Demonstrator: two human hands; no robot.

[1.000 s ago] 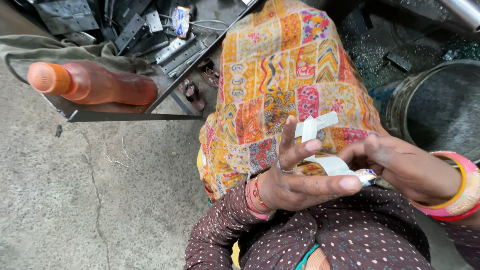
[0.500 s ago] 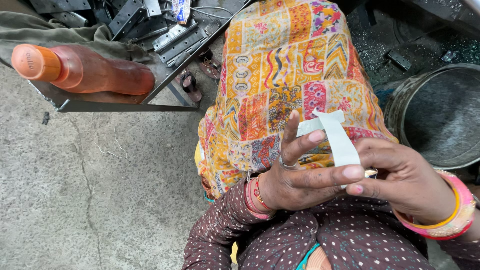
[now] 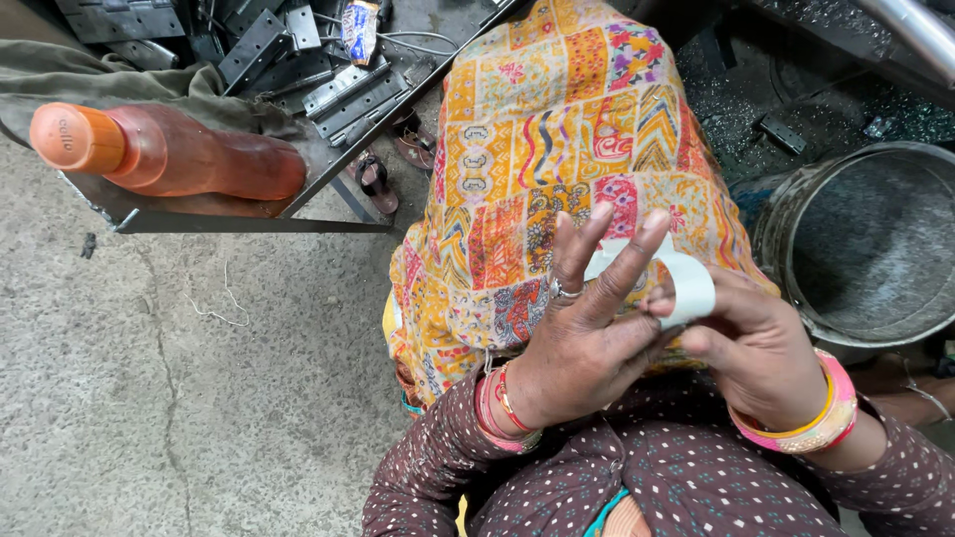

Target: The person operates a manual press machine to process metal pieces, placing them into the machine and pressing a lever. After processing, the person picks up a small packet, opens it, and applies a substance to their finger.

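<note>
A strip of white tape curls between my two hands, above my lap in patterned orange cloth. My left hand is raised with its fingers spread, a ring on one finger, and the tape lies against its fingertips. My right hand, with pink and yellow bangles at the wrist, pinches the tape's near end with thumb and fingers. Red bangles circle my left wrist. Part of the tape is hidden behind my left fingers.
An orange plastic bottle lies on a low metal table at upper left, with several metal brackets behind it. A round metal tub stands at right. Sandals lie under the table. Grey concrete floor spreads left.
The tape strip, loose and kinked before, is now wrapped in a curve over my left fingertips. My left fingers have risen and spread; my right hand has shifted closer.
</note>
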